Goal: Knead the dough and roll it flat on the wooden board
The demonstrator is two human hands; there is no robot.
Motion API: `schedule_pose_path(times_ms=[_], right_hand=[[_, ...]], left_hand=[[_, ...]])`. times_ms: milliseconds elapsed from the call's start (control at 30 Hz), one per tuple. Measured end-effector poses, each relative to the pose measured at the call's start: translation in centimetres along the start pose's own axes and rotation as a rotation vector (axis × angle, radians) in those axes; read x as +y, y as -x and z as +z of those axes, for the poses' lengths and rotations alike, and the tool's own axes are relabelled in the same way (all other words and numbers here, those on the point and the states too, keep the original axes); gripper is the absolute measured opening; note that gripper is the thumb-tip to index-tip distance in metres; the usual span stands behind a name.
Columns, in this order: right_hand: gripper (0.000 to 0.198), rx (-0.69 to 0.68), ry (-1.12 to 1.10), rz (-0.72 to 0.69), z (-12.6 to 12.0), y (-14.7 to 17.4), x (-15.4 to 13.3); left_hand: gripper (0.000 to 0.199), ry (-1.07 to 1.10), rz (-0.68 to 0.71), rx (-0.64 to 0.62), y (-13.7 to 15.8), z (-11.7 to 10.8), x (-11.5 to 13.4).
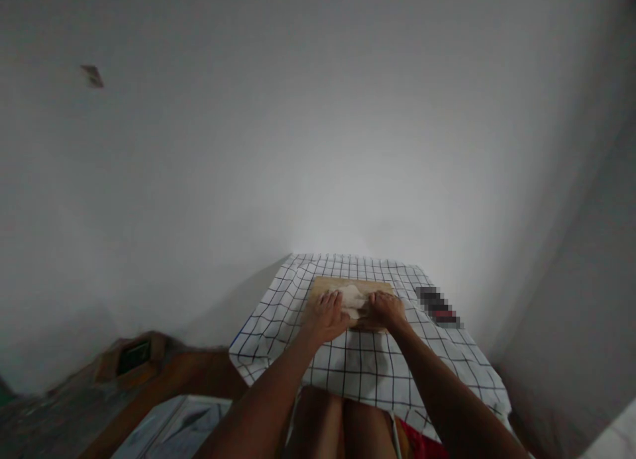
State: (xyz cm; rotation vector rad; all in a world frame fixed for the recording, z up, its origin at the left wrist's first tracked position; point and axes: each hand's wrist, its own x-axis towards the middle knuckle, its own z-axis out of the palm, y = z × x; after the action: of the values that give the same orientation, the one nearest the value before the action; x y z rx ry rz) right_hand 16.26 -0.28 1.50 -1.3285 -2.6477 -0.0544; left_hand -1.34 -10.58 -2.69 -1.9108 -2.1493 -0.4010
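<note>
A pale, flattened piece of dough [352,296] with an uneven outline lies on a light wooden board [322,283]. My left hand [328,316] rests at the dough's left side, its fingers stretched out flat and the thumb pointing toward the middle. At the right side, my right hand [387,308] has its fingers curled down and closed over the dough's edge. Part of the dough and of the board is hidden beneath both hands.
A white cloth with dark check lines [368,356] covers the table, which stands against a wall [318,148]. A blurred-out dark and red object [440,308] lies at the table's right. A cardboard box [134,358] sits on the floor at left.
</note>
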Motion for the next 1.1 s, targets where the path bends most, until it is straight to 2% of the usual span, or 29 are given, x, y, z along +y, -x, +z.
schedule_pose_path(times_ms=[100, 200, 433, 533, 700, 933, 1100], right_hand=[[0.029, 0.012, 0.033, 0.036, 0.3, -0.4, -0.2], [0.031, 0.031, 0.052, 0.007, 0.6, -0.9, -0.2], [0.039, -0.012, 0.058, 0.004, 1.2, -3.6, 0.4], [0.033, 0.019, 0.087, 0.018, 2.1, -5.3, 0.7], [0.037, 0.067, 0.112, 0.01, 3.7, -8.0, 1.0], [0.035, -0.039, 0.119, 0.03, 3.7, -12.6, 2.0], [0.037, -0.107, 0.052, 0.077, 3.7, -14.9, 2.4]], left_hand=[[0.061, -0.002, 0.025, 0.024, -1.4, 0.7, -0.8], [0.06, -0.004, 0.035, 0.014, -3.2, 1.3, -1.5], [0.063, 0.083, -0.003, -0.138, -8.1, 2.0, -2.2], [0.061, 0.119, -0.058, -0.188, -9.9, 2.0, -2.3], [0.057, 0.13, -0.12, -0.268, -13.8, 2.5, -3.3], [0.062, 0.218, -0.091, -0.315, -19.4, 5.4, -5.4], [0.064, 0.196, -0.067, -0.27, -21.0, 6.8, -6.1]])
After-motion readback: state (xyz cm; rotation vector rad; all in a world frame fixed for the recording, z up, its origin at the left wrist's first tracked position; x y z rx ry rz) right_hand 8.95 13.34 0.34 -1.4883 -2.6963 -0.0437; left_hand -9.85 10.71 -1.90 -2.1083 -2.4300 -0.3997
